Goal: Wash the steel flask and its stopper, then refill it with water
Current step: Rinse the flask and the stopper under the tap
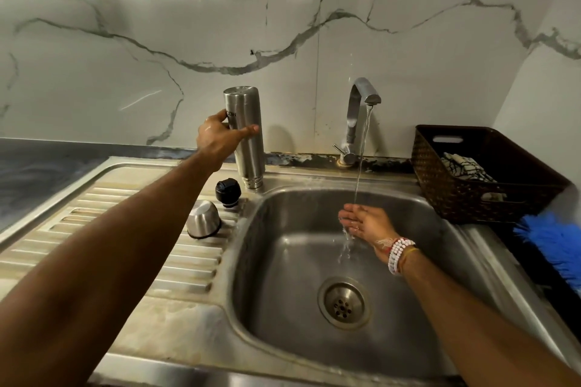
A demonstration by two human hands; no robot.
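Forearm [110, 245], left hand [217, 135] round upturned flask [251, 154] at basin [283, 276] edge; right hand [364, 221] open under stream [361, 160].

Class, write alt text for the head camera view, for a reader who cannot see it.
A person's left hand holds an upturned steel flask on the sink rim while the open right hand rinses under the running tap. A black stopper and steel cap sit on the drainboard.

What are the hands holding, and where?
The left hand grips the upside-down steel flask around its middle. The right hand holds nothing, open under the running water.
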